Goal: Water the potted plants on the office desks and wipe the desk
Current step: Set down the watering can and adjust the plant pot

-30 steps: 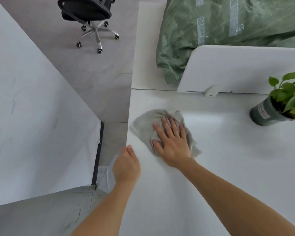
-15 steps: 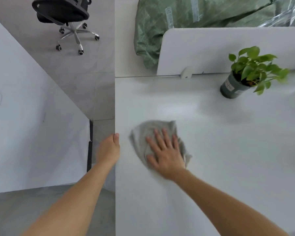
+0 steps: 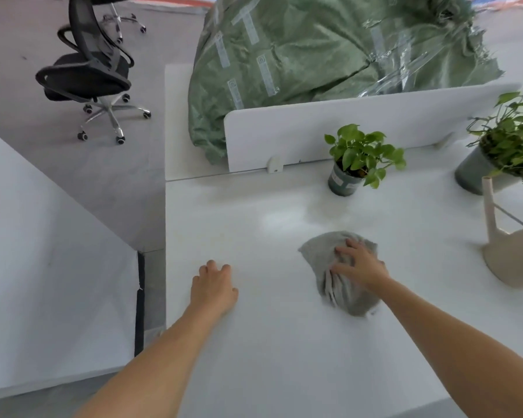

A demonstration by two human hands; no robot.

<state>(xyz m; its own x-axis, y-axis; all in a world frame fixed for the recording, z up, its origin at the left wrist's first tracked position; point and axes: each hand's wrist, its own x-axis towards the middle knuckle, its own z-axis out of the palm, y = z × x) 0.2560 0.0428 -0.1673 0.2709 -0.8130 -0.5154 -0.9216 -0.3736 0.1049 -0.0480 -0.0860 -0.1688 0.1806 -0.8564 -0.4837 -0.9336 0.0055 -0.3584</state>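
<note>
The grey cloth (image 3: 349, 298) lay on the white bench (image 3: 254, 218), right of the frame's centre, a soft, thin rag with its upper part spread flat and rounded and its lower part bunched into long folds. The right hand (image 3: 361, 263) rested on top of it, the grip wide: fingers spread and pressed down on the fabric, thumb pointing left across the folds, nothing curled round the cloth. The left hand (image 3: 213, 286) sat on bare bench at lower centre, well apart from the cloth, knuckles up and fingers loosely bent, holding nothing. Above the cloth, near the bench's far edge, stood a small plant (image 3: 361, 152) with bright green heart-shaped leaves in a dark grey pot (image 3: 341, 182) bearing a pale label. At the right edge of the frame a large plant (image 3: 511, 137) trailed thin stems over a taller grey pot, partly cut off. Just below it stood a cream can (image 3: 511, 260) with a slim spout rising upward, its body cropped by the frame. A white divider (image 3: 344, 131) ran behind the plants, and a green sack (image 3: 314, 55) was heaped beyond it. A black chair (image 3: 88, 76) stood on the grey floor at upper left.
</note>
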